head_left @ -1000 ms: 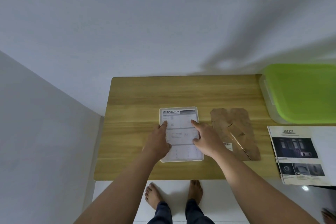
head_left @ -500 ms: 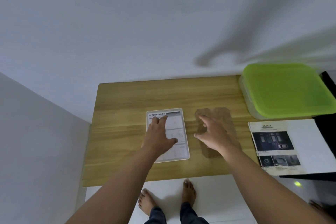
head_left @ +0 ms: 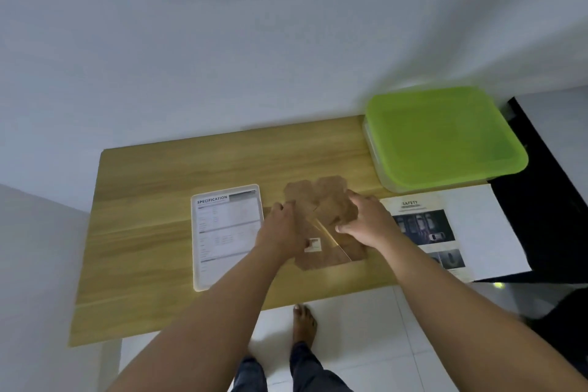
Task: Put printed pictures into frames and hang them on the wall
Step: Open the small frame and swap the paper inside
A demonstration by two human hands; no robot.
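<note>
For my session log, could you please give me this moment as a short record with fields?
table: wooden, against a white wall
frame: white, lying flat, SPECIFICATION sheet in it, left of the hands
backing board: brown, right of the frame, between both hands
left hand: at the board's left edge, grip unclear
right hand: fingers curled round the board's right edge
SAFETY sheet: unframed, right of the board
green-lidded container: at the table's far right corner

The left hand (head_left: 280, 232), right hand (head_left: 366, 227) and both forearms (head_left: 222, 302) are bare. Dark blue trousers (head_left: 307, 364), possibly denim, end above a bare foot (head_left: 304, 321).
</note>
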